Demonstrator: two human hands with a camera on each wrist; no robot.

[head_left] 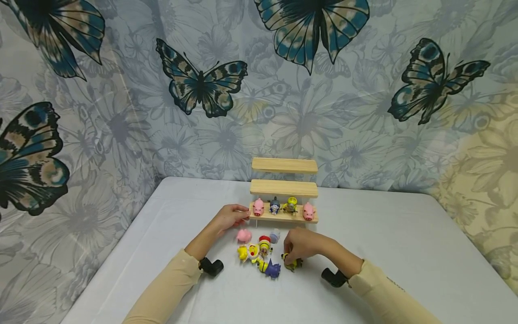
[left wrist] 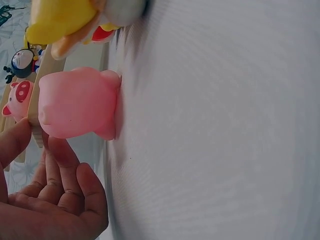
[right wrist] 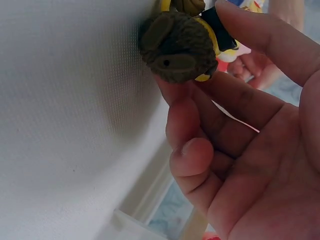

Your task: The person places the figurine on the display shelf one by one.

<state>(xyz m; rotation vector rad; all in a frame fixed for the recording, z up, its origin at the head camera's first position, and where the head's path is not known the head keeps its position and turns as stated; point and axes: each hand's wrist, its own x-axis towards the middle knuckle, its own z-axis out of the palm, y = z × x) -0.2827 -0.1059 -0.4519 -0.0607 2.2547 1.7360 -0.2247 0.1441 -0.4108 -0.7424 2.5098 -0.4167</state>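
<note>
At the left end of the lowest board of a tiered wooden shelf (head_left: pixel 285 218), my left hand (head_left: pixel 229 218) pinches the board's edge between thumb and fingers. A pink pig figure (left wrist: pixel 80 102) stands on the table just in front of that hand. My right hand (head_left: pixel 304 243) holds a small yellow figure with a brown, rough-textured lower part (right wrist: pixel 175 47) between thumb and fingers, low over the table. The underside of its feet faces the right wrist camera. On the lowest board stand two pink pigs, a grey-hooded figure (head_left: pixel 274 206) and a yellow figure (head_left: pixel 291 205).
Between my hands lie a yellow-and-white figure (head_left: pixel 248 253), a red-capped figure (head_left: pixel 265 245), a purple-and-yellow figure (head_left: pixel 270 268) and a pale grey one (head_left: pixel 274 236). Two upper boards (head_left: pixel 284 188) rise behind. A butterfly-printed cloth (head_left: pixel 226 144) hangs behind the white table (head_left: pixel 376 252).
</note>
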